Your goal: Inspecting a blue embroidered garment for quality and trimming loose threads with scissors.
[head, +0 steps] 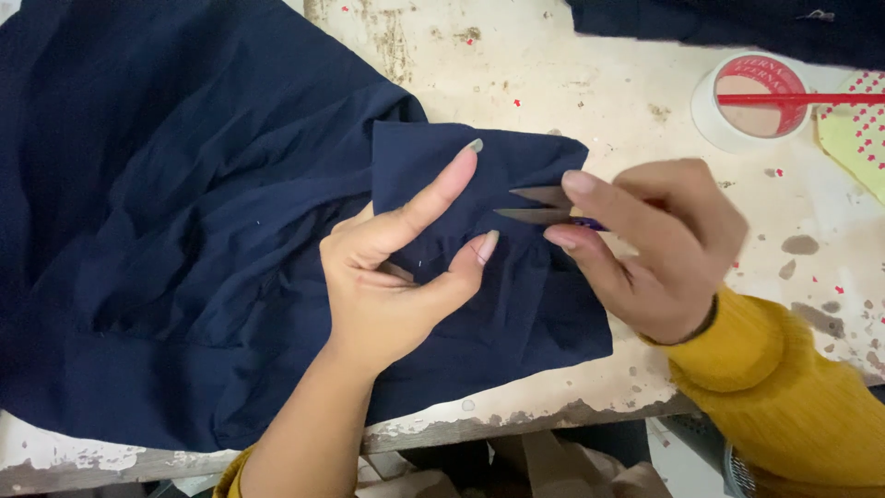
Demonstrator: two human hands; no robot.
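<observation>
Fabric pinned flat at centre frame, snips brought in from the right.

Navy fabric (230, 258) is spread over the worn tabletop (553, 74) and held down by the left hand (396, 277), forefinger and thumb spread open, seemingly so that the patch between them stays taut. Thread snips (539, 205) are gripped by the closed right hand (659, 249), blades slightly parted (points just beside the left thumb), over the cloth.

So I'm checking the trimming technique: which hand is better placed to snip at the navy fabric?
Probably the right hand: it holds the thread snips, blades pointing at the navy fabric. The left hand presses the cloth flat.
</observation>
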